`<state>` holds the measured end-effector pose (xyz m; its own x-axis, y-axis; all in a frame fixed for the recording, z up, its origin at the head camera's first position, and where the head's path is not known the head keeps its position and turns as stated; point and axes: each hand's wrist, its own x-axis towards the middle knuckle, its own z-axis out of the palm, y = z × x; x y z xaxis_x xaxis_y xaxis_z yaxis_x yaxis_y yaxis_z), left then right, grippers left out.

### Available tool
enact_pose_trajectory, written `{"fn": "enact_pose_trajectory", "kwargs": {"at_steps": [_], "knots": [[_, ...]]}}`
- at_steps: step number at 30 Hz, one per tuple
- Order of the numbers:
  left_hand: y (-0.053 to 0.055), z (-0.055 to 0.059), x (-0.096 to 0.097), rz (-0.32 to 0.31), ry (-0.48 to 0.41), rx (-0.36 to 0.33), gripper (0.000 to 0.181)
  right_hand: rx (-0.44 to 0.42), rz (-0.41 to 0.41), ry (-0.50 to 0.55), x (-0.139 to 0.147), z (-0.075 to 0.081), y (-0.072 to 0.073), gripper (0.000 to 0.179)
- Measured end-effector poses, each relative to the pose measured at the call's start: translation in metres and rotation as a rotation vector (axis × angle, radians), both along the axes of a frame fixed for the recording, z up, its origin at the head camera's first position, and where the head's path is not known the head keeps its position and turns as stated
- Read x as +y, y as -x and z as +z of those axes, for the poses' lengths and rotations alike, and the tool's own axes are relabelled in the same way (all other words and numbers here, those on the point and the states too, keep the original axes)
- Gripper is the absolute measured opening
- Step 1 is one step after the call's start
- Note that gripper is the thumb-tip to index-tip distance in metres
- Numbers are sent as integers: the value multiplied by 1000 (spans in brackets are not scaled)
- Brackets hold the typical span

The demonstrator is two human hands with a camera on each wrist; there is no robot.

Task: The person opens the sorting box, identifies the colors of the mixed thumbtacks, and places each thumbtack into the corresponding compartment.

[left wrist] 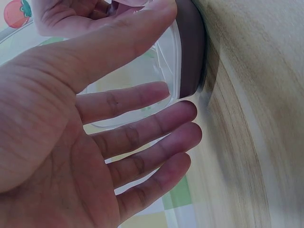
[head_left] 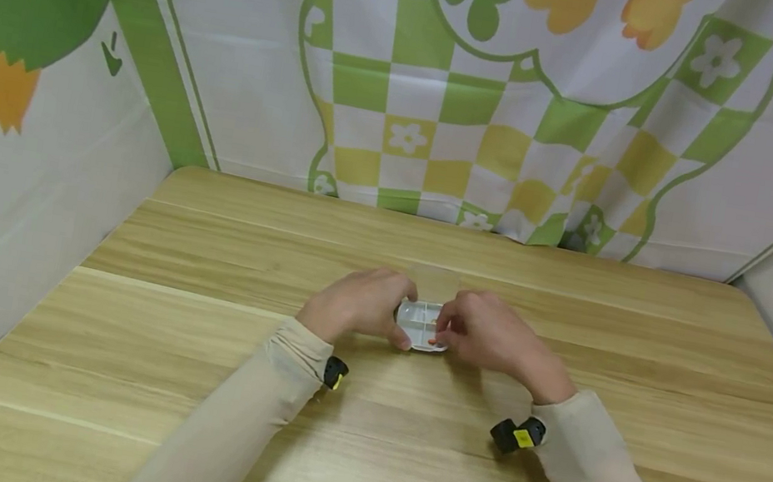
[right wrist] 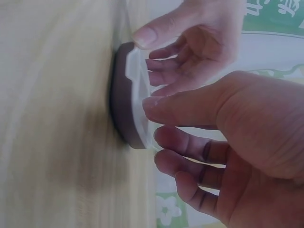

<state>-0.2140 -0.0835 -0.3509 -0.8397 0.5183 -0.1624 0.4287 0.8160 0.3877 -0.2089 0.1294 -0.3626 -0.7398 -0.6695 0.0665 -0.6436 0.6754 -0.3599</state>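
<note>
A small pill box, white inside and dark brown outside, stands on the table with its clear lid raised at the back. Thin walls divide it into compartments; small orange-red bits show at the near right. My left hand grips the box's left side, thumb at the near edge and index fingertip at the far corner. Over the right compartments is my right hand, fingers bent, thumb tip at the rim. Whether it pinches anything I cannot tell.
The wooden table stretches out around both hands. A patterned green, yellow and white curtain hangs along its back edge, with white cloth at both sides. Black wrist cameras sit at the cuffs of the beige sleeves.
</note>
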Motion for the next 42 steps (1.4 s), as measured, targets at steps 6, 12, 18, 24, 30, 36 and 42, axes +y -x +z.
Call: {"fn": "enact_pose_trajectory", "kwargs": {"at_steps": [6,12,18,24,30,36,42], "knots": [[0,0,1,5,7,0,63,-27,1,10,6,7,2,2],[-1,1,2,10,7,-12,65,-57,-9,-5,11,12,4,4],[-2,1,2,14,10,-13,66,-91,-28,-21,18,16,5,4],[-1,1,2,14,11,-6,66,-96,-43,-57,28,19,7,3],[-1,1,2,12,13,-2,67,-109,-56,-92,36,22,8,4],[-1,1,2,9,12,-3,66,-152,-65,-130,43,24,9,3],[-1,1,1,8,14,-2,65,-195,-93,-158,50,27,10,5]]}}
